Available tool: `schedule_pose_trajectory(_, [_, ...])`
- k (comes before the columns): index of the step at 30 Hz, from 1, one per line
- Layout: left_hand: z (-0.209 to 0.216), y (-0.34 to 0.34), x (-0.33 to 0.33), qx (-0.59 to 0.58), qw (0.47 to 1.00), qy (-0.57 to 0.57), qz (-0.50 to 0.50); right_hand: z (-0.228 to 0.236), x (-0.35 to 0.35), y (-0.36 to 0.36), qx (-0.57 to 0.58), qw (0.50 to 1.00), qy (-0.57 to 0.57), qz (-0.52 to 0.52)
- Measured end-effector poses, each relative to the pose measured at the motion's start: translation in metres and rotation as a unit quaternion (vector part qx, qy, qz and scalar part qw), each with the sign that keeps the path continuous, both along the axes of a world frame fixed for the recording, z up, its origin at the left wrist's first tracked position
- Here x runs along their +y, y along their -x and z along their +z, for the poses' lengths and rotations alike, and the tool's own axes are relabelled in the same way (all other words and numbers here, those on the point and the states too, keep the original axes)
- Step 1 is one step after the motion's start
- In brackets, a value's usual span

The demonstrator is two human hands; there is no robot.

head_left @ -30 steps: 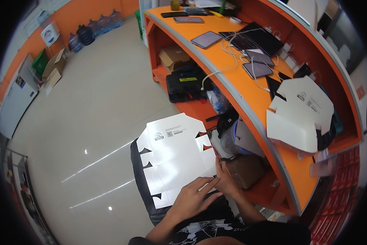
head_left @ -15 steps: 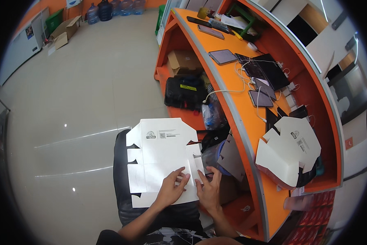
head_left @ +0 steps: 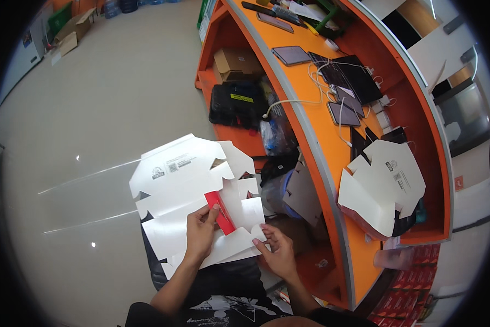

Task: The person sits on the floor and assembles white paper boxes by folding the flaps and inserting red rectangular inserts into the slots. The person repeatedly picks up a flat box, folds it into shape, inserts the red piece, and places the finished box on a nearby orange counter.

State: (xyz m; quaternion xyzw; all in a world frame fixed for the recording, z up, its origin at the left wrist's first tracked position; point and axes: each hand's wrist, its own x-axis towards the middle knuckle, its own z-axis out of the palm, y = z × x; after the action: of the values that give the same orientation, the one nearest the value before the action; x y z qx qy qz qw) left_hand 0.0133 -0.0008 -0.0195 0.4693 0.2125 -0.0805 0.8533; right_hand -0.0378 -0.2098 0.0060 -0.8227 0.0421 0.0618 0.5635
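A flat die-cut white cardboard box blank [head_left: 177, 188] lies tilted over a black padded seat [head_left: 152, 270] in front of me. Part of its right edge is folded up and shows a red outer face [head_left: 221, 215]. My left hand [head_left: 201, 233] is closed on the blank beside that red strip, thumb on top. With thumb and fingers, my right hand [head_left: 277, 249] pinches a small rounded flap at the near right corner. A second white blank [head_left: 238, 158] shows from underneath on the right.
On my right curves an orange counter [head_left: 359, 261] holding another partly folded box blank [head_left: 386, 185], a laptop [head_left: 359, 79], several phones and white cables. Its lower shelf holds a black case [head_left: 236, 106] and a brown carton [head_left: 236, 65]. Stacked red boxes [head_left: 408, 289] stand at lower right.
The upper blank has turned and shifted left, uncovering another beneath it. A red face now shows at its fold. My left hand has moved left and closed on the cardboard; my right pinches a corner flap.
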Motion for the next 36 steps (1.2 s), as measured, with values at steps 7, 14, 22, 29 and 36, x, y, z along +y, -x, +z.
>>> schedule_pose_trajectory(7, [0.001, 0.013, -0.025, -0.058, 0.966, -0.25, -0.023, 0.022, 0.046, -0.012, -0.168, 0.964, 0.184, 0.093])
schedule_pose_trajectory(14, [-0.007, 0.016, -0.027, -0.081, 0.962, -0.259, -0.004, 0.012, 0.059, -0.015, -0.21, 0.947, 0.214, 0.115])
schedule_pose_trajectory(22, [-0.019, 0.031, -0.027, -0.083, 0.955, -0.286, -0.014, -0.007, 0.063, -0.012, -0.215, 0.94, 0.24, 0.112])
schedule_pose_trajectory(29, [-0.013, 0.022, -0.024, -0.033, 0.991, -0.116, 0.053, 0.003, 0.067, -0.023, -0.262, 0.952, 0.138, 0.073])
schedule_pose_trajectory(36, [0.01, 0.037, -0.027, -0.093, 0.974, -0.207, -0.014, -0.026, 0.051, -0.009, -0.132, 0.98, 0.105, 0.109])
